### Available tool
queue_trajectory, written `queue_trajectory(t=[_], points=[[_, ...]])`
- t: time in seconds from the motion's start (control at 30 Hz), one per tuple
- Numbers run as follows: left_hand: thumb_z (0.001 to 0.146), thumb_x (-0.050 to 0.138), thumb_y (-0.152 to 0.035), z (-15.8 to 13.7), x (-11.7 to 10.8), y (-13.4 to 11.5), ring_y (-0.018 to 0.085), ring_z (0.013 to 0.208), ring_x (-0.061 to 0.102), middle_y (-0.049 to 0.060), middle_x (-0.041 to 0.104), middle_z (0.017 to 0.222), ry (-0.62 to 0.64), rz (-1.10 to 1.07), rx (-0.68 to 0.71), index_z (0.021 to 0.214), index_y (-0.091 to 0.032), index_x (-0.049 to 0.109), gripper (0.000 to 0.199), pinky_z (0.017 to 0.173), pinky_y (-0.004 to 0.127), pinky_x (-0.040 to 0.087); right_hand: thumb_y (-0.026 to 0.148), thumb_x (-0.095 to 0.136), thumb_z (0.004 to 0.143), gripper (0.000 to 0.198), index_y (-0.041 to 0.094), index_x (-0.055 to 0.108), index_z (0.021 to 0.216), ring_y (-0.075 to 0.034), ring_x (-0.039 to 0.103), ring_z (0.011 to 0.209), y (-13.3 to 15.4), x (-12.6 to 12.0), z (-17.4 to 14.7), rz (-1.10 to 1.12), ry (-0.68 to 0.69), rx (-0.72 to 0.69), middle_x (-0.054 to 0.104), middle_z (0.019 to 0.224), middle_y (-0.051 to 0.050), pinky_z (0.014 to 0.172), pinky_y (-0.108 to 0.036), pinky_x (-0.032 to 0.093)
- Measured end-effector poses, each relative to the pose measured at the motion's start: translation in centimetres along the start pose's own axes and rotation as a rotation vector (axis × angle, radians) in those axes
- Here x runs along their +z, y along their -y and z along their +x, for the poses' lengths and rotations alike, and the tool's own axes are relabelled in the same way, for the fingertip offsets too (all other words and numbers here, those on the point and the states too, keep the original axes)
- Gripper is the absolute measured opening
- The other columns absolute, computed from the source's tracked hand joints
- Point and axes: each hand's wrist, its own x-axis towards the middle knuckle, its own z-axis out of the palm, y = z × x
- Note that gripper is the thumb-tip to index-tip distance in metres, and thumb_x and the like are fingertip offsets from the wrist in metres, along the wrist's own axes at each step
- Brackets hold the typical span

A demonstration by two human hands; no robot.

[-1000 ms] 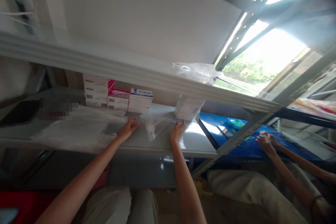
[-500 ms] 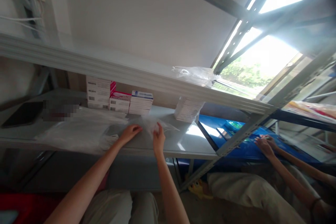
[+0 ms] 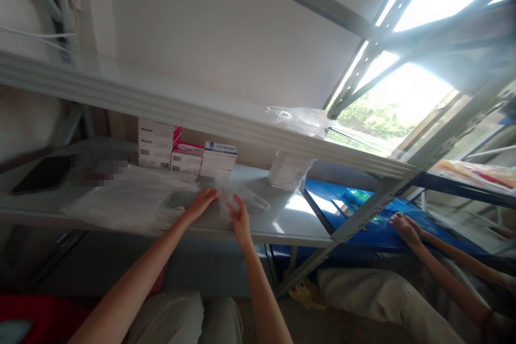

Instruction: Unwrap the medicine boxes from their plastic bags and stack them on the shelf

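Observation:
A clear, crumpled plastic bag [image 3: 226,189] stands between my hands above the grey shelf, with a loop of it reaching out to the right. My left hand [image 3: 202,202] is closed at the bag's left side, fingertips together on the film. On the other side my right hand [image 3: 241,216] pinches the bag between thumb and fingers. Left of my hands lies a flat stack of clear plastic bags [image 3: 121,201]. Just behind them stand white cartons with blue print [image 3: 218,160].
White and pink cartons [image 3: 156,142] stand at the back. A plastic-wrapped carton stack [image 3: 288,171] sits to the right. An upper shelf beam [image 3: 201,118] crosses above, carrying a plastic bag [image 3: 300,120]. A co-worker's hands [image 3: 405,227] are over a blue surface at right.
My right hand has moved slightly left, closer to my left hand. The bag is bunched more upright between them, and its loop on the right now shows clearly.

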Motion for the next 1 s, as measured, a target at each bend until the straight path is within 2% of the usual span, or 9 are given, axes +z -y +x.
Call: queue_trajectory(t=[0.07, 0.13, 0.23, 0.33, 0.47, 0.6, 0.7, 0.83, 1.0], points=[[0.082, 0.048, -0.055, -0.1, 0.0, 0.0, 0.018, 0.058, 0.052, -0.001, 0.054, 0.057, -0.033, 0.038, 0.005, 0.065, -0.021, 0.056, 0.039, 0.061, 0.028, 0.038, 0.019, 0.048, 0.075, 0.048, 0.020, 0.053, 0.123, -0.023, 0.051, 0.119, 0.2, -0.1, -0.1, -0.016, -0.013, -0.037, 0.056, 0.126, -0.010, 0.104, -0.044, 0.035], [0.082, 0.047, -0.054, -0.2, -0.1, 0.1, 0.017, 0.053, 0.049, -0.001, 0.050, 0.050, 0.044, 0.081, -0.011, 0.055, -0.021, 0.053, 0.043, 0.058, 0.028, 0.036, 0.015, 0.047, 0.073, 0.049, 0.021, 0.054, 0.122, -0.022, 0.050, 0.119, 0.6, -0.2, -0.1, -0.047, -0.003, -0.050, 0.057, 0.125, -0.009, 0.105, -0.043, 0.034], [0.081, 0.049, -0.049, -0.1, -0.2, 0.5, 0.019, 0.057, 0.054, 0.002, 0.059, 0.052, 0.204, 0.068, -0.034, 0.051, -0.021, 0.060, 0.043, 0.064, 0.028, 0.038, 0.011, 0.045, 0.070, 0.055, 0.022, 0.053, 0.123, -0.022, 0.051, 0.117, 1.1, -0.2, -0.1, -0.088, 0.021, -0.044, 0.057, 0.125, -0.007, 0.104, -0.043, 0.036], [0.076, 0.056, -0.046, 0.2, -0.3, 0.8, 0.020, 0.062, 0.058, 0.004, 0.066, 0.060, 0.262, 0.016, -0.036, 0.056, -0.021, 0.067, 0.034, 0.067, 0.028, 0.040, 0.009, 0.043, 0.069, 0.058, 0.023, 0.053, 0.124, -0.022, 0.051, 0.116, 1.3, -0.1, 0.0, -0.111, 0.032, -0.059, 0.057, 0.123, -0.007, 0.103, -0.042, 0.036], [0.068, 0.063, -0.046, 0.4, -0.5, 0.7, 0.019, 0.060, 0.056, 0.004, 0.065, 0.058, 0.211, -0.044, -0.042, 0.055, -0.021, 0.066, 0.028, 0.064, 0.028, 0.040, 0.008, 0.045, 0.068, 0.058, 0.022, 0.054, 0.123, -0.024, 0.049, 0.117, 1.1, -0.1, 0.0, -0.162, 0.034, -0.079, 0.054, 0.124, -0.009, 0.100, -0.041, 0.039], [0.064, 0.063, -0.044, 0.6, -0.8, 0.2, 0.019, 0.063, 0.055, 0.003, 0.062, 0.058, 0.069, -0.179, -0.068, 0.053, -0.021, 0.062, 0.025, 0.067, 0.029, 0.043, 0.012, 0.048, 0.069, 0.058, 0.021, 0.053, 0.125, -0.023, 0.054, 0.101, 0.5, -1.2, -0.2, -0.214, -0.038, -0.019, 0.053, 0.121, -0.011, 0.081, -0.035, 0.049], [0.065, 0.054, -0.045, 0.8, -1.1, 0.1, 0.017, 0.060, 0.053, 0.001, 0.055, 0.054, -0.012, -0.228, -0.076, 0.049, -0.022, 0.051, 0.028, 0.067, 0.029, 0.043, 0.019, 0.049, 0.071, 0.049, 0.019, 0.059, 0.119, -0.021, 0.057, 0.085, -0.2, -3.4, -0.3, -0.253, -0.071, 0.051, 0.061, 0.107, -0.010, 0.072, -0.032, 0.049], [0.064, 0.045, -0.046, 1.0, -1.3, 0.6, 0.015, 0.056, 0.048, -0.002, 0.047, 0.053, -0.126, -0.273, -0.093, 0.051, -0.023, 0.037, 0.027, 0.063, 0.029, 0.042, 0.032, 0.055, 0.072, 0.037, 0.016, 0.067, 0.103, -0.020, 0.058, 0.072, -1.0, -7.7, -0.3, -0.243, -0.071, 0.149, 0.067, 0.086, -0.008, 0.069, -0.033, 0.047], [0.061, 0.042, -0.046, 0.9, -1.2, 0.8, 0.016, 0.055, 0.044, -0.002, 0.044, 0.052, -0.162, -0.252, -0.113, 0.050, -0.023, 0.036, 0.026, 0.061, 0.029, 0.040, 0.045, 0.059, 0.072, 0.039, 0.016, 0.070, 0.095, -0.019, 0.057, 0.065, -1.0, -14.0, -0.8, -0.261, -0.138, 0.191, 0.067, 0.078, -0.007, 0.063, -0.031, 0.045]])
